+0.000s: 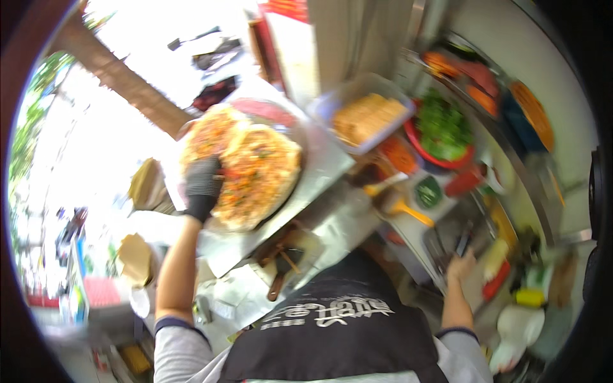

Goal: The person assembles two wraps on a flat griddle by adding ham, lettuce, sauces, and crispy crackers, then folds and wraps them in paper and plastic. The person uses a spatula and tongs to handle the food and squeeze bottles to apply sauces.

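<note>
Two flat rounds of bread covered with orange, red and green bits lie overlapping on a round plate at the left of the counter; the nearer flatbread (pixel 262 172) covers part of the farther flatbread (pixel 214 131). My left hand (pixel 204 185), in a dark grey glove, is over their left side, where they meet. Blur hides how its fingers are set. Far off to the right, my bare right hand (pixel 461 265) is closed around a dark-handled utensil (pixel 465 240) above a metal tray (pixel 440 236). Its kind is too blurred to tell.
Beyond the counter's middle stand a clear tub of yellowish pieces (pixel 370 118) and a red bowl of green leaves (pixel 444 127). Orange-handled spoons (pixel 412 212) stick out of containers nearby. A brush-like tool (pixel 278 277) lies close to my apron. Paper bags (pixel 135 258) stand at the left.
</note>
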A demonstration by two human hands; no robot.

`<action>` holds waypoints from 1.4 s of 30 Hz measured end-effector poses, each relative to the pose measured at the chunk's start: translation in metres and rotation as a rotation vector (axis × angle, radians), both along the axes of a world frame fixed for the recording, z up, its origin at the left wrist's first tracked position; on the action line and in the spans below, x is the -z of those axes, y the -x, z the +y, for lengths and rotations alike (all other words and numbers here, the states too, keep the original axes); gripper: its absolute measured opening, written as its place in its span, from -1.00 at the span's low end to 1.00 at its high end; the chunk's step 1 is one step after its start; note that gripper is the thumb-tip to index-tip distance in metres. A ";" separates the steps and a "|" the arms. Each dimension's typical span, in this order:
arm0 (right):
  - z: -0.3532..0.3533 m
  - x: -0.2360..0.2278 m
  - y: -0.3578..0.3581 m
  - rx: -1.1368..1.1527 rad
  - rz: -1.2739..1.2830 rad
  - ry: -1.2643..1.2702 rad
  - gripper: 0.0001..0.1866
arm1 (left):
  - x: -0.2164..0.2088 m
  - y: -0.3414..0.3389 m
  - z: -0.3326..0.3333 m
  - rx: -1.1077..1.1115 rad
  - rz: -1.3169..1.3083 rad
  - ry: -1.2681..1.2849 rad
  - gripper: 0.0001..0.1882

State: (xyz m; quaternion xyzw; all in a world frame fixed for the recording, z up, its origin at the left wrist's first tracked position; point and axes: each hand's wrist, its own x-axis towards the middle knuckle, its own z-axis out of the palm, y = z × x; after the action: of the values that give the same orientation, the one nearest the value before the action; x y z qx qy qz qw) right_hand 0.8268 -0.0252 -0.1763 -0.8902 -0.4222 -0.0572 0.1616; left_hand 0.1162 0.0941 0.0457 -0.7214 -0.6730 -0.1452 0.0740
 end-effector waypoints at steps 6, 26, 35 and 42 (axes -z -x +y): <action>-0.005 -0.020 0.040 -0.208 0.000 0.433 -0.38 | -0.023 -0.053 -0.037 -0.069 -0.064 0.412 -0.33; 0.021 -0.229 0.354 -1.325 0.867 0.240 -0.38 | 0.008 0.073 -0.141 -0.394 -0.516 -0.030 -0.64; 0.027 -0.274 0.519 -1.704 0.494 0.443 -0.44 | 0.063 0.118 -0.111 -0.256 -0.497 -0.058 -0.67; 0.003 -0.291 0.546 -1.652 0.247 0.446 -0.51 | 0.053 0.115 -0.098 -0.138 -0.332 -0.064 -0.73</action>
State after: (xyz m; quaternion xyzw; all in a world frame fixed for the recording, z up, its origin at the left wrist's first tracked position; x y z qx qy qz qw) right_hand 0.2809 -0.0224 0.1149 -0.3087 -0.9148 0.2600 0.0174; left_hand 0.0015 -0.0036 -0.0069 -0.6367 -0.7190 -0.2785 -0.0054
